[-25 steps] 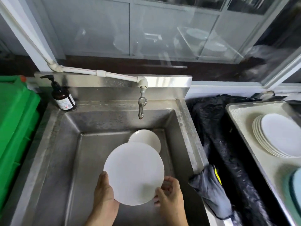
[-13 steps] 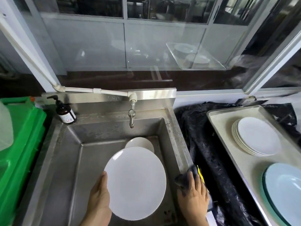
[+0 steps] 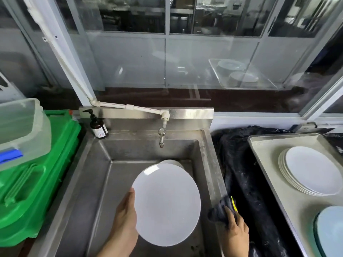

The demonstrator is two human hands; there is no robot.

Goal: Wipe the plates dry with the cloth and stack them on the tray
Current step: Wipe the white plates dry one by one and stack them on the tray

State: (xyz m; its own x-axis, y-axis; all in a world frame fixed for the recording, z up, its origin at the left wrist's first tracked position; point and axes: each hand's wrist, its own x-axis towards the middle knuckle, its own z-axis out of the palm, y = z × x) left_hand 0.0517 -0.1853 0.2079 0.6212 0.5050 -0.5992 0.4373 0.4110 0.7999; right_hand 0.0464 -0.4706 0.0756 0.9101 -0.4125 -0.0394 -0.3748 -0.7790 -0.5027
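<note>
Steel sink [image 3: 118,182] by window. My left hand [image 3: 124,216] grips the round white plate [image 3: 167,204] by its rim, tilted over the basin for wiping. My right hand [image 3: 234,230] clutches the dark cloth [image 3: 221,210] at the sink edge. Metal tray [image 3: 267,145] with stacked white plates [image 3: 310,171] sits right.

Soft, even daylight fills the frame, and shadows are weak. The glass panes [image 3: 204,58] across the upper half carry pale reflections, with a ghost of the tray in the upper right. A small glare spot sits on the top rim of the white plate [image 3: 167,204]. Straight lines bow toward the edges from the wide lens. The picture looks slightly soft overall, more so at the bottom right.
</note>
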